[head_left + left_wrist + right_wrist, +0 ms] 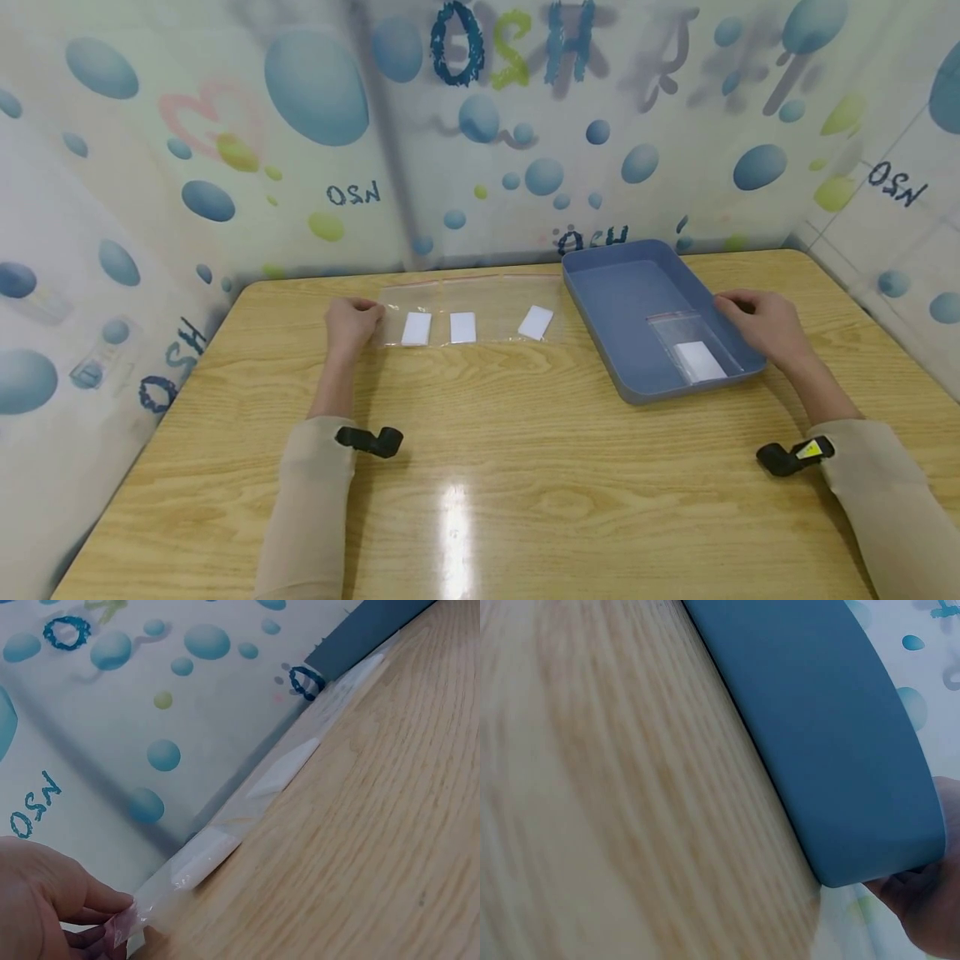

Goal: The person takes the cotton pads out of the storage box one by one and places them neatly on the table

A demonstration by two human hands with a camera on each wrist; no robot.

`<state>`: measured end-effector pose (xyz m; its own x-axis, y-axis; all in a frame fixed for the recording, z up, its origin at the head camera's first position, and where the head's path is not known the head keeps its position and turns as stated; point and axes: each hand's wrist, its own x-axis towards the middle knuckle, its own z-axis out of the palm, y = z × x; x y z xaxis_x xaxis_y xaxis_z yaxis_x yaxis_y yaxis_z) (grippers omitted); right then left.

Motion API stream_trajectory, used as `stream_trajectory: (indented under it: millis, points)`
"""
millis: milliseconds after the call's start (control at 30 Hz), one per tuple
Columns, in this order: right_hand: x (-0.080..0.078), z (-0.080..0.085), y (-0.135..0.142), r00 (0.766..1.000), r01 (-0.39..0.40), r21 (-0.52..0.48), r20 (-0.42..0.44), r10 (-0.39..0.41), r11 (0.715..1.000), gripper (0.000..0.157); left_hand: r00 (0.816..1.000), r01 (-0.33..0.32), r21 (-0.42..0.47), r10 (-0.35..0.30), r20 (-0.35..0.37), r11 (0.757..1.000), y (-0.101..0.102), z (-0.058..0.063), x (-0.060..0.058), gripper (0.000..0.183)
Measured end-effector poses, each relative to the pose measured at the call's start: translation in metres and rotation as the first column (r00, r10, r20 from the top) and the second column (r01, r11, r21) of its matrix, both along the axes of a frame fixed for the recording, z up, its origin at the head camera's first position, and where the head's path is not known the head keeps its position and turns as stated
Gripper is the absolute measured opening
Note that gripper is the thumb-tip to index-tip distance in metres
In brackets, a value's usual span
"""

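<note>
Three clear zip bags, each with a small white rectangle inside, lie in a row: a left bag (416,328), a middle bag (462,327) and a right bag (536,322). My left hand (352,323) pinches the left bag's outer edge between thumb and fingers, as the left wrist view also shows. To the right, my right hand (765,323) grips the right rim of a blue-grey tray (622,287); in the right wrist view its fingers are partly hidden behind the tray wall. Inside the tray's near right corner lies another zip bag (699,361) with a white rectangle.
Everything rests on a wood-grain table (525,467). Behind it rises a wall covering (480,192) printed with blue and green drops and letters. Black wrist cameras are strapped over both sleeves (311,500). The tray stands close to the row's right end.
</note>
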<state>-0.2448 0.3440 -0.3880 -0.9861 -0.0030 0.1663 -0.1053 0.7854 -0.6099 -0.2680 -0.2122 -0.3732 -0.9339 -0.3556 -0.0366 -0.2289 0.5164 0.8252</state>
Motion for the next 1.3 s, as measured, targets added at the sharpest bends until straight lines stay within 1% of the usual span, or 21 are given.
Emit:
stream_trajectory:
  millis: [233,400,567,833,1100,1200,1300]
  points:
    - [-0.001,0.0,0.0,1.0,-0.006,-0.001,-0.006,0.006,1.0,0.05,1.0,-0.011,-0.023,0.01,-0.023,1.0,0.002,-0.002,0.0,0.027]
    - [0.0,0.001,0.0,1.0,-0.004,-0.001,-0.015,0.004,1.0,0.049,1.0,-0.006,-0.027,0.007,0.006,1.0,0.002,0.0,0.001,0.03]
    - [0.001,0.002,-0.001,1.0,0.001,-0.001,-0.006,-0.001,1.0,0.05,1.0,0.013,-0.042,-0.012,0.024,0.999,0.0,0.003,0.003,0.033]
    - [-0.001,0.0,0.0,1.0,-0.001,-0.004,0.001,0.001,1.0,0.051,0.998,0.041,0.002,-0.041,0.049,0.999,0.0,0.011,0.007,0.037]
    - [0.0,0.001,0.0,1.0,-0.004,0.001,-0.007,0.004,1.0,0.05,0.998,0.056,0.011,-0.056,0.027,0.998,0.0,0.014,0.005,0.04]
    - [0.0,0.001,0.0,1.0,-0.003,0.004,-0.005,0.003,1.0,0.05,0.998,0.061,-0.001,-0.061,0.015,0.998,0.003,0.017,0.004,0.04]
    - [0.0,0.001,0.0,1.0,-0.002,0.003,-0.003,0.002,1.0,0.051,0.999,0.052,-0.009,-0.052,0.0,0.999,0.007,0.021,0.004,0.04]
